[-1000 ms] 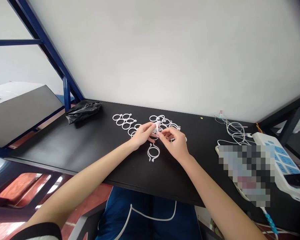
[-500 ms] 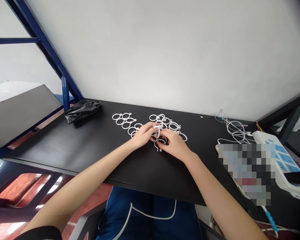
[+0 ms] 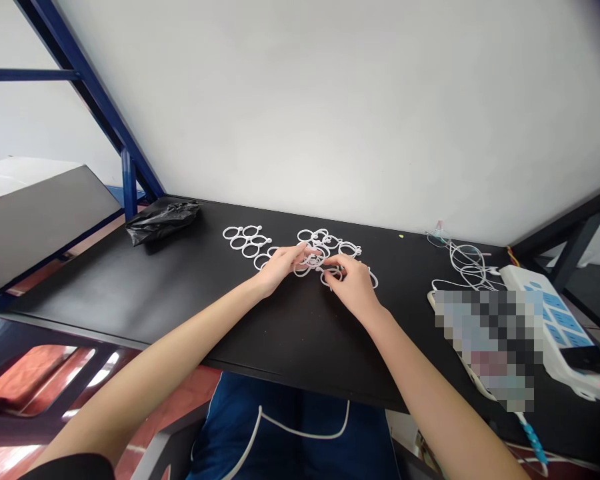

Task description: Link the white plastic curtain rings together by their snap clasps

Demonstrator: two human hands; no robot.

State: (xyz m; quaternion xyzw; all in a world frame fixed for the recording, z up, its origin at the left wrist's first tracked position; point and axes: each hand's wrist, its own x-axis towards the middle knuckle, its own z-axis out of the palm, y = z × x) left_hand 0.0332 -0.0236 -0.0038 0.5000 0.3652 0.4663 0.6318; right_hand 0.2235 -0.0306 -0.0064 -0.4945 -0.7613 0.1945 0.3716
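Several thin white plastic rings with small knobs, like curtain rings, lie on the black desk [image 3: 290,327]. My left hand [image 3: 283,264] is at the middle cluster, its thumb and fingers closed on a white ring [image 3: 323,256] that overlaps others, so its outline is partly lost among them. Just to the right, my right hand [image 3: 354,280] pinches another white ring [image 3: 331,285] between thumb and fingers, low over the desk. Left of my hands sits a group of loose rings [image 3: 251,250], partly covered by my left hand. More rings [image 3: 349,249] lie behind my right hand.
A crumpled black plastic bag [image 3: 163,223] lies at the desk's back left. On the right are tangled white cables [image 3: 467,260], a blurred-out phone-like object [image 3: 485,347] and a white power strip [image 3: 555,320]. A pale wall [image 3: 300,120] rises behind the desk.
The ring in my left hand has gone from standing upright to lower among the others. My right hand has moved slightly right and up with its ring, farther from my left.
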